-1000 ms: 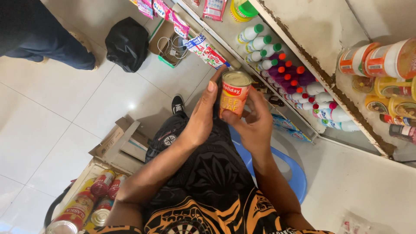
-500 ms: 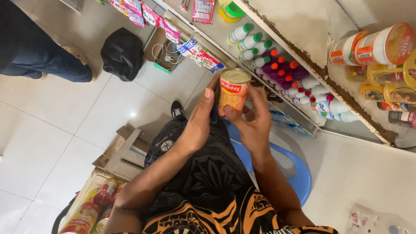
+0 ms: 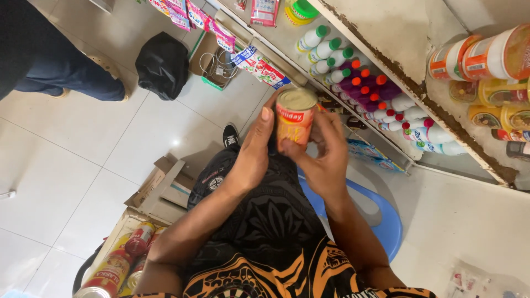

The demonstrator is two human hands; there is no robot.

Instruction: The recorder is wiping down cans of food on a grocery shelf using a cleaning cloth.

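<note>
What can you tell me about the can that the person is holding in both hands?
The can is a small metal cylinder with an orange and red paper label and a plain dull lid that looks sealed. It is held upright in front of the shelves. The left hand wraps its side, thumb up, and the right hand fingers press its lower part.

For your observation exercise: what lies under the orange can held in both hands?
Under the orange can show a black-clothed lap and a blue stool. The left hand and right hand cover its base.

I note the orange can [image 3: 295,118] now sits slightly higher between both hands than a second ago; my right hand [image 3: 323,160] fingers [image 3: 326,124] have shifted across its label.
</note>
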